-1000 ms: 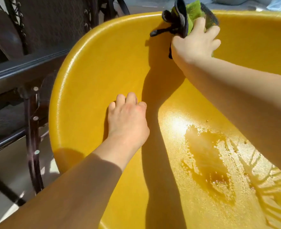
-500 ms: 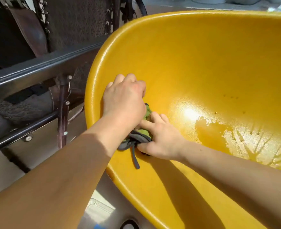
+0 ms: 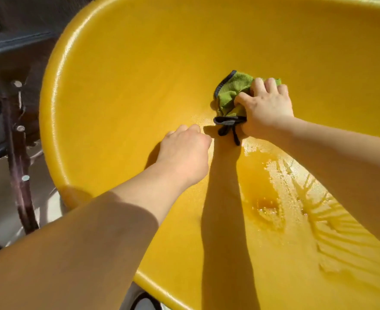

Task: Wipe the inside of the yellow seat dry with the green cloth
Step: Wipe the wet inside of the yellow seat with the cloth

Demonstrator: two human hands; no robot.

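Yellow seat (image 3: 117, 90) (wet, puddled at right) carries the green cloth (image 3: 231, 92).

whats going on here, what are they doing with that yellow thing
A person is drying the inside of a yellow seat. The right hand presses a bunched green cloth against the inner surface, while the left hand rests empty on the seat beside it, apparently bracing. A puddle of water and wet streaks lie lower in the seat, nearer the person than the cloth, so that part is not dry yet.
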